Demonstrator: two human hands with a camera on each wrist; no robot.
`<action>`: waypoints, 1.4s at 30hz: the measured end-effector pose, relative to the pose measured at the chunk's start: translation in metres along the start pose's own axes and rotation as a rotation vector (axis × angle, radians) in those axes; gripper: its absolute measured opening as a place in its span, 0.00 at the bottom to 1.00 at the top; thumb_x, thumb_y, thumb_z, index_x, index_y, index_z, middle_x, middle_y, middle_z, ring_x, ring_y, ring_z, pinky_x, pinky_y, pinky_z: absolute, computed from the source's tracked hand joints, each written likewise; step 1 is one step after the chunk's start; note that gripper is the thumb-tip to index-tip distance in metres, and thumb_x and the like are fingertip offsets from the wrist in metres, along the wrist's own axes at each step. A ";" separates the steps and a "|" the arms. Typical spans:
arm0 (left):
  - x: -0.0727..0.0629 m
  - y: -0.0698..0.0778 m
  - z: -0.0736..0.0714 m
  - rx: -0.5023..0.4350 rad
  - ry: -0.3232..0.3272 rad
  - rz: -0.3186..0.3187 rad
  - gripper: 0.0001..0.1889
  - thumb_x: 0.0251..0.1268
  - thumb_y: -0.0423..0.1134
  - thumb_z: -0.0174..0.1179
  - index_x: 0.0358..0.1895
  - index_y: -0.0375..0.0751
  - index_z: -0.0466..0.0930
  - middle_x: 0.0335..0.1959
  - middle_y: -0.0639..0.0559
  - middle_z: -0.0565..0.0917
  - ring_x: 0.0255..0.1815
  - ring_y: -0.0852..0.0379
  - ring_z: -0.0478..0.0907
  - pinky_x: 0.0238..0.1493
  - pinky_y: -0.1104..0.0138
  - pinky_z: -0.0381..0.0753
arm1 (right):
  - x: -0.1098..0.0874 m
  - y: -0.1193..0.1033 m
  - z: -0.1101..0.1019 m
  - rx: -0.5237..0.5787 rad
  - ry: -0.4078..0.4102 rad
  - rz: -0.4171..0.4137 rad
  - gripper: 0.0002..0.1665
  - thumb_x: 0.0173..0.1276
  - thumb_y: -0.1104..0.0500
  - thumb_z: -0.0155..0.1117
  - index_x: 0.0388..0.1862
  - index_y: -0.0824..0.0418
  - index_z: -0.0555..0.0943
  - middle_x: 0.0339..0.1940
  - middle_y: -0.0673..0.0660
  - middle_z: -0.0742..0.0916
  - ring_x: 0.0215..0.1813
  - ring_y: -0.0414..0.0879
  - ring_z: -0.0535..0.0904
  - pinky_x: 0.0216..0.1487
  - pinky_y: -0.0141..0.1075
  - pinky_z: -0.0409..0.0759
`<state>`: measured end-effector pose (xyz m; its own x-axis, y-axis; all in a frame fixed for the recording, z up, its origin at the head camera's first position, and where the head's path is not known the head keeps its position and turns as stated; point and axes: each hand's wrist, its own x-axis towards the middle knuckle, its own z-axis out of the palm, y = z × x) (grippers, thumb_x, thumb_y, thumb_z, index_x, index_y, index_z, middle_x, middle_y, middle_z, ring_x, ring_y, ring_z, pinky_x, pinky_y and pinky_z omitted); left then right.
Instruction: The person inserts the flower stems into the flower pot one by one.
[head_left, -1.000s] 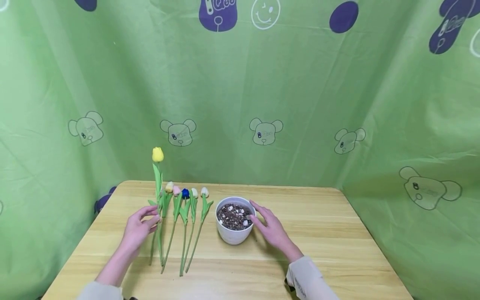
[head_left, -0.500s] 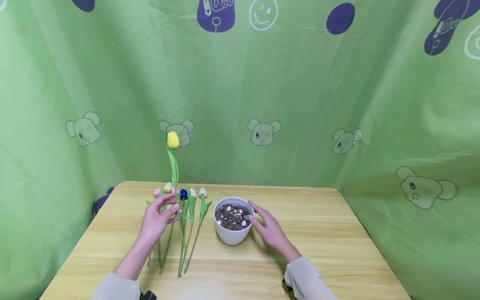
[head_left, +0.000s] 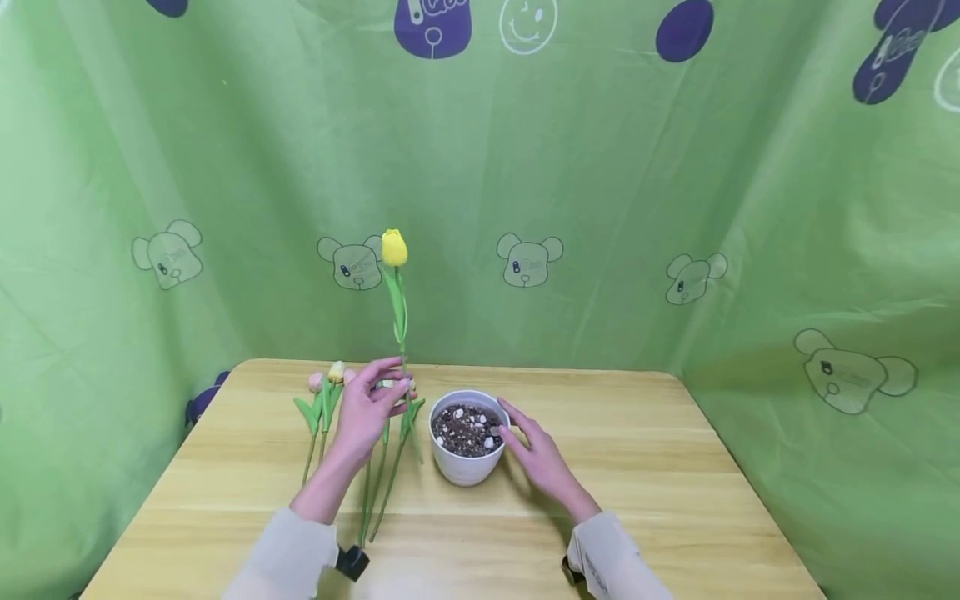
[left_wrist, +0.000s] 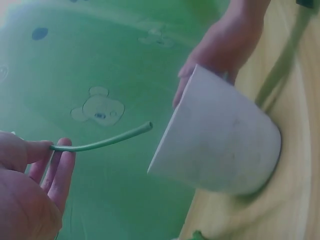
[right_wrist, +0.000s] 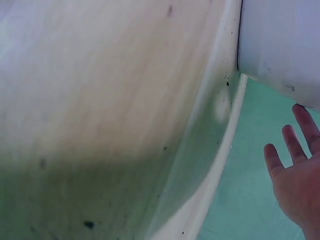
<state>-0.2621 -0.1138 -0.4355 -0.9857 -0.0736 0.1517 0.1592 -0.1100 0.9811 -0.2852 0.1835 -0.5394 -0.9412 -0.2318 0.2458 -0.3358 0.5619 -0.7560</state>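
Note:
Between thumb and fingers, my left hand (head_left: pixel 367 408) pinches the stem of a yellow tulip (head_left: pixel 394 248). The flower stands upright, its head high above the table, left of a white flowerpot (head_left: pixel 467 472). In the left wrist view the stem's bare lower end (left_wrist: pixel 115 139) points toward the pot's rim, apart from it. Dark soil (head_left: pixel 465 435) with white pebbles fills the pot. Beside the pot's right side is my right hand (head_left: pixel 546 460), thumb at the rim; the right wrist view shows its fingers (right_wrist: pixel 306 122) extended, one touching the wall.
Several more tulips lie on the wooden table (head_left: pixel 637 500) left of the pot, among them a pink tulip (head_left: pixel 316 382) and a pale yellow tulip (head_left: pixel 336 372). My left hand and forearm cover some of them. A green curtain (head_left: pixel 600 167) hangs behind the table.
My left hand has lifted the yellow tulip and carried it right, from over the left end of the tulip row to near the pot. The right hand stays at the pot.

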 end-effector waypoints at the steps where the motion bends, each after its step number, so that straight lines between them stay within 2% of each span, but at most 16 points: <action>1: 0.002 0.001 0.005 -0.007 -0.003 0.009 0.22 0.71 0.27 0.62 0.67 0.37 0.76 0.56 0.35 0.82 0.40 0.58 0.88 0.49 0.60 0.92 | 0.001 0.001 0.000 0.002 0.003 -0.004 0.33 0.82 0.43 0.55 0.82 0.45 0.64 0.76 0.60 0.76 0.76 0.64 0.70 0.76 0.70 0.64; 7: 0.012 -0.003 0.032 -0.034 -0.020 0.056 0.22 0.70 0.27 0.63 0.67 0.36 0.76 0.54 0.35 0.83 0.40 0.56 0.88 0.49 0.59 0.92 | 0.000 0.001 0.002 0.036 -0.009 -0.003 0.33 0.82 0.46 0.55 0.82 0.45 0.64 0.76 0.59 0.76 0.75 0.63 0.71 0.77 0.68 0.65; 12: 0.019 -0.010 0.052 -0.047 -0.033 0.110 0.21 0.69 0.27 0.64 0.65 0.35 0.77 0.52 0.36 0.84 0.41 0.54 0.88 0.47 0.62 0.92 | -0.001 0.002 0.004 0.053 -0.011 -0.008 0.33 0.82 0.44 0.55 0.82 0.43 0.64 0.76 0.60 0.76 0.75 0.63 0.72 0.77 0.68 0.65; 18: 0.030 -0.023 0.069 -0.033 -0.046 0.158 0.21 0.69 0.26 0.64 0.64 0.34 0.78 0.52 0.34 0.84 0.46 0.39 0.88 0.48 0.61 0.92 | -0.001 0.002 0.004 0.061 -0.011 0.002 0.33 0.82 0.43 0.54 0.82 0.46 0.64 0.78 0.59 0.74 0.75 0.64 0.72 0.76 0.68 0.66; 21: 0.034 -0.030 0.076 -0.028 -0.045 0.183 0.20 0.69 0.26 0.64 0.63 0.33 0.78 0.52 0.34 0.85 0.48 0.34 0.87 0.49 0.61 0.92 | -0.002 0.001 0.003 0.068 -0.013 0.008 0.33 0.82 0.43 0.54 0.82 0.46 0.65 0.78 0.59 0.74 0.75 0.65 0.72 0.75 0.69 0.66; 28: 0.040 -0.040 0.089 0.008 -0.049 0.237 0.19 0.69 0.27 0.64 0.61 0.38 0.81 0.51 0.37 0.86 0.45 0.41 0.88 0.49 0.64 0.91 | -0.002 0.001 0.001 0.098 -0.019 0.010 0.33 0.82 0.44 0.54 0.82 0.47 0.65 0.79 0.58 0.73 0.75 0.64 0.72 0.76 0.68 0.67; 34: 0.045 -0.046 0.097 0.045 -0.041 0.291 0.18 0.68 0.27 0.65 0.60 0.40 0.83 0.49 0.39 0.87 0.45 0.40 0.87 0.49 0.65 0.91 | -0.001 0.005 0.001 0.122 -0.019 0.009 0.33 0.82 0.43 0.53 0.82 0.48 0.64 0.79 0.58 0.73 0.75 0.64 0.72 0.75 0.70 0.66; 38: 0.049 -0.053 0.100 0.049 -0.040 0.323 0.17 0.69 0.27 0.65 0.59 0.38 0.83 0.48 0.38 0.87 0.44 0.38 0.87 0.48 0.65 0.91 | -0.001 0.005 0.001 0.131 -0.022 0.010 0.33 0.82 0.44 0.53 0.82 0.45 0.64 0.79 0.57 0.73 0.75 0.64 0.71 0.76 0.69 0.66; 42: 0.051 -0.057 0.102 0.077 -0.044 0.334 0.16 0.69 0.28 0.65 0.59 0.37 0.83 0.48 0.38 0.87 0.44 0.38 0.87 0.48 0.63 0.92 | 0.000 0.003 -0.001 0.135 -0.030 0.011 0.32 0.82 0.43 0.53 0.82 0.44 0.64 0.79 0.57 0.73 0.76 0.64 0.71 0.76 0.68 0.66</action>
<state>-0.3269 -0.0097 -0.4710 -0.8815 -0.0497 0.4695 0.4706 -0.0120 0.8823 -0.2862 0.1856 -0.5412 -0.9425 -0.2512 0.2204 -0.3157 0.4531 -0.8337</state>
